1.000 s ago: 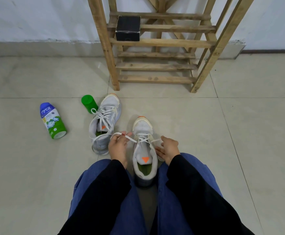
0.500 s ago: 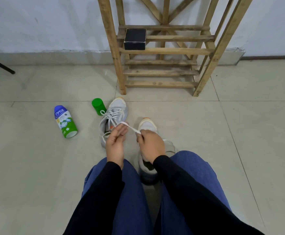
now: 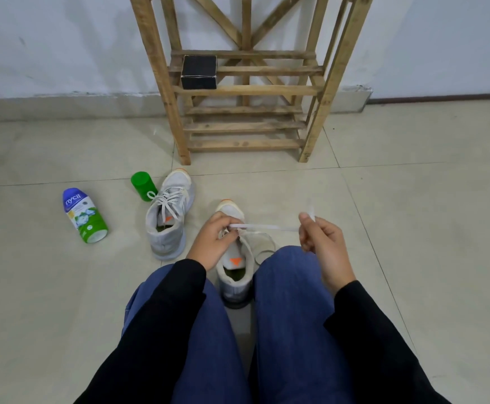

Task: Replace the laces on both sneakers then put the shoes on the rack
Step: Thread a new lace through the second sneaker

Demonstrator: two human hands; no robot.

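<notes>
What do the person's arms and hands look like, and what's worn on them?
Long plain black sleeves cover both arms to the wrists: left sleeve, right sleeve. The left hand and right hand are bare, with no gloves, and no ring or watch shows.

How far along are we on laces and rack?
The far sneaker stands laced, old or new unclear. In hand: left hand pinches the lace at the near sneaker, right hand pulls it sideways. Left: both shoes on the floor; rack holds only a black box.

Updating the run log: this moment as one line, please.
left hand: pinches lace at near sneaker | right hand: pinches lace, taut between hands | far sneaker: laced, on floor | rack: no sneakers
</notes>
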